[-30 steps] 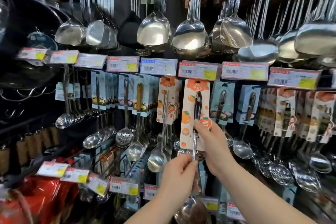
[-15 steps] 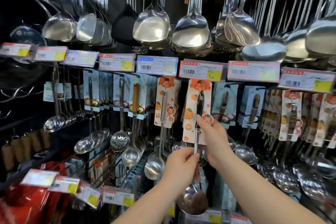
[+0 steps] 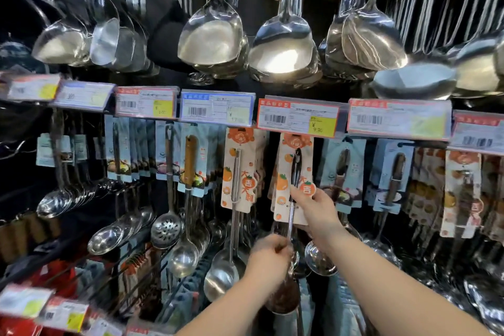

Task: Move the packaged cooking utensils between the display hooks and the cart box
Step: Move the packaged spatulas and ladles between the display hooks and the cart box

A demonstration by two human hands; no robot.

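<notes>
Holding the ladle (image 3: 296, 166) upright at the rack, long axis vertical, card top seemingly on the hook under the tag (image 3: 298, 118), with right hand (image 3: 317, 211) pinching the card higher up and left hand (image 3: 268, 256) curled round the shaft just below.

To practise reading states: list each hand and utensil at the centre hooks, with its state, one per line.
Orange-card ladle: held upright by both hands.
Left hand: grips the ladle's shaft.
Right hand: pinches the ladle's card.
Neighbouring orange-card spoon: hanging, untouched.
Slotted spoon: hanging.
</notes>
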